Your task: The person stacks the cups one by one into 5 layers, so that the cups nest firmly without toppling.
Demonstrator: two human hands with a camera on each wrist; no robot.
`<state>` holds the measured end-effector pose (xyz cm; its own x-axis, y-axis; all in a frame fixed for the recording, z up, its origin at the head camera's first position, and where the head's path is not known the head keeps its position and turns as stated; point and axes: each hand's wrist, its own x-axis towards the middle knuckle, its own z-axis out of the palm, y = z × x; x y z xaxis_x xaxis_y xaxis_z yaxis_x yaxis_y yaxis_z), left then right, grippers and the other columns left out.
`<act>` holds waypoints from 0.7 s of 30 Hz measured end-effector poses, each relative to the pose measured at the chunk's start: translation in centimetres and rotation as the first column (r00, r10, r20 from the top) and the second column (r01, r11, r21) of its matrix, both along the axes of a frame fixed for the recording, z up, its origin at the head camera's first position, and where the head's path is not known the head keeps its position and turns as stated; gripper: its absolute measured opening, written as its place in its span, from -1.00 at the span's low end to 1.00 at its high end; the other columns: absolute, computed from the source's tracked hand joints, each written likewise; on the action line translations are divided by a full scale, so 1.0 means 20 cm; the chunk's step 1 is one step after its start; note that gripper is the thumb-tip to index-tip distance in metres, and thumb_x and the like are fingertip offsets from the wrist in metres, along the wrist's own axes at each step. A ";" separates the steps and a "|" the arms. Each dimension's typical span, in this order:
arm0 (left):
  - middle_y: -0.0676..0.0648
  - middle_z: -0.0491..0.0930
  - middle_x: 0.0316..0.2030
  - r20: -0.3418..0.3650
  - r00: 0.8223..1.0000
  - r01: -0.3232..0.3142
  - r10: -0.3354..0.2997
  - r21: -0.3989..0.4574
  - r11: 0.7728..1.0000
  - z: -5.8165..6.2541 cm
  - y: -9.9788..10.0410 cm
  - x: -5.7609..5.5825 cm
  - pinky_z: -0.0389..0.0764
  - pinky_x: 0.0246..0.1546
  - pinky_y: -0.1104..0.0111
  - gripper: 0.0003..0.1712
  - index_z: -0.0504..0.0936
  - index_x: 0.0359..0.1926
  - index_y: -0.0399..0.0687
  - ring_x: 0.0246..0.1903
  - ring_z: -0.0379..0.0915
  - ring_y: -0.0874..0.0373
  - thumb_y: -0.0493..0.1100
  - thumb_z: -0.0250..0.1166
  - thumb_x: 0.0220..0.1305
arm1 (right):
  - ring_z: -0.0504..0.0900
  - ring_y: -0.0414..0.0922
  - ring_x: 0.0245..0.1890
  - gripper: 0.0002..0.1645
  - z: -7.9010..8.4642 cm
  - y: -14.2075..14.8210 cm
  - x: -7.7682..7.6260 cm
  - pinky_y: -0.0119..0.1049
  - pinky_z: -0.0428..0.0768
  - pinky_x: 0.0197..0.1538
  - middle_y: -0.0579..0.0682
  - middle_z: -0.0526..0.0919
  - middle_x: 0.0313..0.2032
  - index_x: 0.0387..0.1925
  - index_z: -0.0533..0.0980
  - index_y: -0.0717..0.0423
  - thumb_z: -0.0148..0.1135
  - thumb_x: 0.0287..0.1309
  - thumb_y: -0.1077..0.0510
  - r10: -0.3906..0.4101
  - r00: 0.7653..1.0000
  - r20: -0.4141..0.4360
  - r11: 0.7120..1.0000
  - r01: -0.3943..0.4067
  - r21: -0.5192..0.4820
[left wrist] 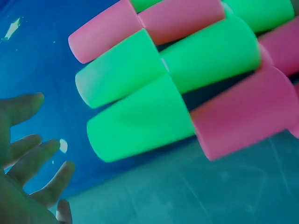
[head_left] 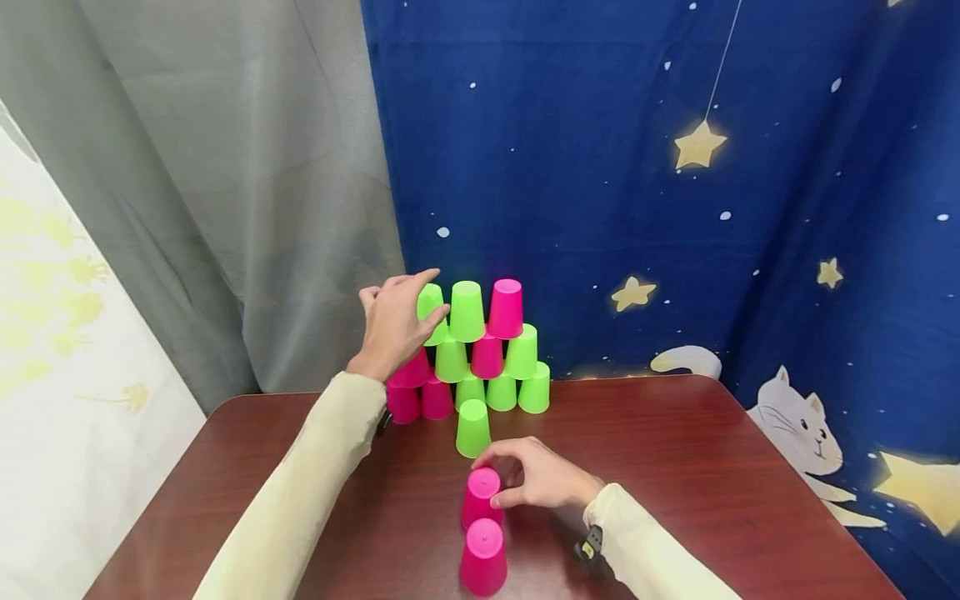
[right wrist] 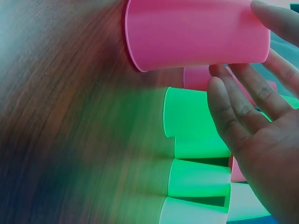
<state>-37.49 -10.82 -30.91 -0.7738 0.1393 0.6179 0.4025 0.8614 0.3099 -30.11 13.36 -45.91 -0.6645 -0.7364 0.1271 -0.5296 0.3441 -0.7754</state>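
Note:
Upside-down cups form a stacked wall at the back, with two green cups and a pink cup (head_left: 506, 308) in its top row. My left hand (head_left: 396, 325) is beside the top-left green cup (left wrist: 140, 123); in the left wrist view its fingers (left wrist: 42, 161) are spread, apart from the cup's base. Nearer me, my right hand (head_left: 536, 479) holds a pink cup (right wrist: 196, 35) between thumb and fingers around its raised base. Another pink cup (head_left: 483, 562) stands just in front of it. Between the held cup and the wall stands a single green cup (head_left: 472, 429).
The cups stand on a dark red-brown wooden table (head_left: 660, 467) with rounded back corners. Behind it hang a grey curtain (head_left: 300, 183) and a blue curtain (head_left: 562, 167) with stars and a white cat. A pale patterned cloth (head_left: 60, 375) is at the left.

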 end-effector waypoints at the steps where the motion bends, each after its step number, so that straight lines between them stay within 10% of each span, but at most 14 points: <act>1: -0.17 0.67 0.14 -0.003 1.000 0.009 -0.009 0.001 1.000 -0.02 -0.02 0.02 0.26 0.07 -0.10 -0.38 0.52 0.32 0.03 0.23 0.47 -0.14 0.02 0.40 0.26 | 0.70 -0.27 -0.30 -0.48 0.00 0.00 0.00 -0.39 0.72 -0.16 -0.08 0.73 -0.14 0.07 0.60 -0.03 0.51 0.01 0.13 -0.002 1.000 0.001 1.000 0.002 0.000; 21: 0.00 0.73 -0.03 0.192 0.939 0.241 -0.284 0.219 0.946 -0.52 -0.18 0.36 0.70 -0.06 0.17 -0.43 0.59 0.21 0.04 -0.08 0.67 0.08 -0.10 0.49 0.17 | 0.73 -0.18 -0.20 -0.50 0.15 0.02 -0.08 -0.29 0.73 -0.11 -0.13 0.74 -0.15 0.07 0.58 -0.12 0.48 0.05 0.04 -0.043 0.999 -0.025 0.998 0.044 0.048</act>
